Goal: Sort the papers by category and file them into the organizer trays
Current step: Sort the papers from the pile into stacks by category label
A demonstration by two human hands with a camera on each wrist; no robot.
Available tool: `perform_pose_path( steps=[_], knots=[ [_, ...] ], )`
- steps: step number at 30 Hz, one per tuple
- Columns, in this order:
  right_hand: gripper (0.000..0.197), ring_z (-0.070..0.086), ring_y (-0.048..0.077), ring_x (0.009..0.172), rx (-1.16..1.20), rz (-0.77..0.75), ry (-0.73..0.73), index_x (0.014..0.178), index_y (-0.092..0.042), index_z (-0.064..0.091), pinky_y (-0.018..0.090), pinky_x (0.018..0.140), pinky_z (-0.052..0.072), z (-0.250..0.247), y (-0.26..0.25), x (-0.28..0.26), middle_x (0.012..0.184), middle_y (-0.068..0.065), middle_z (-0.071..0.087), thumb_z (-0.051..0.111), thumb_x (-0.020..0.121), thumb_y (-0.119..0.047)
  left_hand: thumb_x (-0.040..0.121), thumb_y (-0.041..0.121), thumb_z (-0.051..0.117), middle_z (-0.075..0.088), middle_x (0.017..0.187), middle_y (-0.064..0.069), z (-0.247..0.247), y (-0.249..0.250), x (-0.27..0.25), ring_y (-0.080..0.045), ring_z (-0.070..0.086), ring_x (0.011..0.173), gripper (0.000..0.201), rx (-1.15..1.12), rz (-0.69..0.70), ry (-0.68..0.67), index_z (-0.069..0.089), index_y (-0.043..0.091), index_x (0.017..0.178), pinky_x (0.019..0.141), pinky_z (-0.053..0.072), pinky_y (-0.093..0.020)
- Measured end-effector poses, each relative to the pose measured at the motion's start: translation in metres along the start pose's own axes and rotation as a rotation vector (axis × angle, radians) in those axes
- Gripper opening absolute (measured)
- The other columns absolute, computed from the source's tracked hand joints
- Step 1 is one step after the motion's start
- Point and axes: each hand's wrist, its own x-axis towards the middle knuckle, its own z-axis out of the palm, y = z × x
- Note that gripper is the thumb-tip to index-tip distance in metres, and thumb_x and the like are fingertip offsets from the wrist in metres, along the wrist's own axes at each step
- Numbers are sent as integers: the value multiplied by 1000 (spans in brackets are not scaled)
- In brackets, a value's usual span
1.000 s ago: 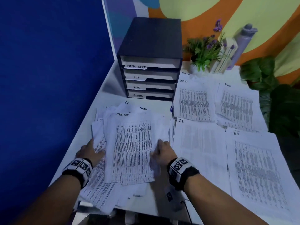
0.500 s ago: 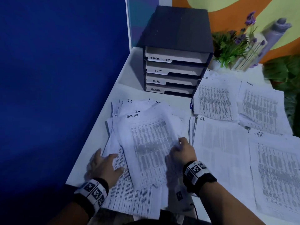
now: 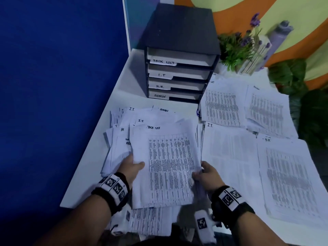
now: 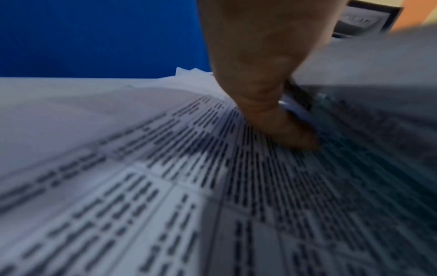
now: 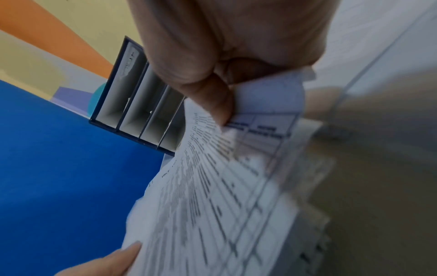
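A sheaf of printed sheets headed "TASK LIST" is held over the loose unsorted pile at the near left of the white table. My left hand grips its left edge, thumb on top. My right hand pinches its right edge. In the right wrist view, the thumb clamps the sheets. The left thumb presses down on the printed paper. The dark organizer stands at the back with trays labelled TASK LIST, I.T, H.R. and ADMIN.
Four sorted piles lie to the right: a task list pile, an admin pile, an I.T. pile and an H.R. pile. A blue partition borders the table's left side. Plants and a bottle stand behind.
My left hand has left the lower pile and taken the left edge of the top sheaf. The sheaf has turned straighter between both hands. The view shifted slightly.
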Motion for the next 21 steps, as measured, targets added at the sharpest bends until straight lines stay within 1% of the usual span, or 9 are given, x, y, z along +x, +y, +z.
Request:
perform_pose_path(
  steps=[1, 2, 4, 6, 8, 11, 14, 17, 21],
  knots=[
    [12, 60, 27, 61, 14, 12, -18, 89, -3, 58, 45, 65, 55, -2, -1, -1, 71, 14, 64, 64, 82, 4, 89, 12, 62, 62, 121, -2, 2, 2, -3, -22, 57, 114, 33, 11, 50, 16, 53, 20, 120, 99, 41, -33],
    [11, 63, 27, 64, 25, 7, -11, 87, -4, 61, 47, 68, 56, -3, -1, -1, 73, 12, 68, 68, 81, 1, 90, 3, 60, 63, 119, -1, 3, -1, -4, -21, 58, 112, 35, 35, 97, 29, 51, 23, 118, 97, 42, -32],
    [13, 65, 25, 68, 16, -28, 42, 80, -8, 62, 45, 71, 56, -8, -6, 1, 73, 8, 70, 73, 80, -14, 89, 2, 62, 65, 117, 2, 3, -1, -8, -17, 59, 111, 38, 46, 173, 31, 53, 24, 118, 98, 43, -32],
    [27, 57, 21, 62, 20, -61, 106, 69, -13, 52, 39, 64, 49, -13, -10, 4, 62, 4, 61, 73, 80, -26, 87, 6, 67, 66, 117, 6, 1, -3, -8, -14, 60, 111, 40, 21, 213, 11, 55, 21, 122, 100, 44, -34],
    [27, 54, 19, 60, 69, -92, 132, 67, -15, 50, 35, 62, 47, -17, -13, 7, 56, -2, 57, 70, 83, -21, 87, 14, 70, 67, 118, 7, -1, -4, -7, -12, 61, 112, 41, -32, 228, 3, 57, 20, 125, 103, 44, -38],
    [28, 54, 16, 56, 189, -90, 158, 66, -17, 53, 30, 60, 47, -24, -16, 6, 49, -10, 58, 63, 88, -2, 90, 28, 64, 67, 118, 13, -5, -4, -5, -13, 59, 116, 27, -106, 255, 45, 61, 33, 116, 106, 41, -42],
    [17, 64, 21, 62, 336, -68, 104, 79, -7, 64, 29, 62, 54, -29, -13, 5, 64, 3, 70, 58, 90, 5, 96, 20, 58, 66, 113, 18, -6, 2, -9, -9, 58, 113, 22, -150, 257, 41, 59, 39, 106, 104, 38, -37],
    [10, 68, 28, 79, 386, -73, 22, 96, 1, 68, 39, 77, 56, -25, -15, 1, 88, 19, 73, 59, 90, 0, 96, 13, 57, 68, 114, 16, 1, 11, -17, -8, 60, 111, 26, -196, 295, -31, 59, 36, 109, 103, 39, -36],
    [14, 54, 14, 56, 368, -98, 11, 80, -9, 66, 26, 56, 46, -14, -23, -2, 60, -1, 62, 60, 91, -2, 90, 5, 64, 69, 120, -3, 12, 17, -25, -24, 64, 113, 39, -334, 281, -169, 60, 27, 122, 98, 48, -50]
  ],
)
